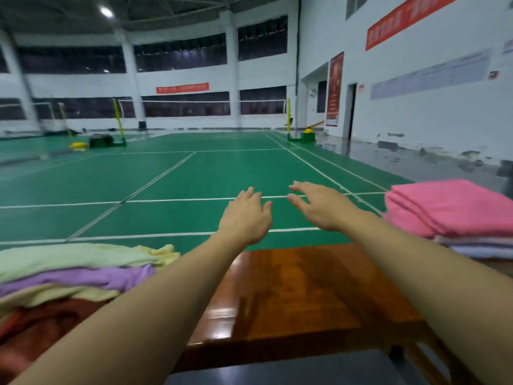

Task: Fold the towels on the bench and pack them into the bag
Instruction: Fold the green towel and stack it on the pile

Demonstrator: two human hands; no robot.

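Towels: unfolded pile [75, 273] on the bench [299, 295] at left, folded stack [455, 215] at right, both my left hand [245, 215] and right hand [319, 207] empty, fingers spread above the far edge — between folds I reckon, next grab the top green one; no bag in view.

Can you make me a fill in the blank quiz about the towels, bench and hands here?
1. The top towel of the folded stack on the right is ____.
2. Both the left hand and right hand hold ____.
3. The loose pile lies on the ____ side of the wooden bench.

Missing words: pink; nothing; left
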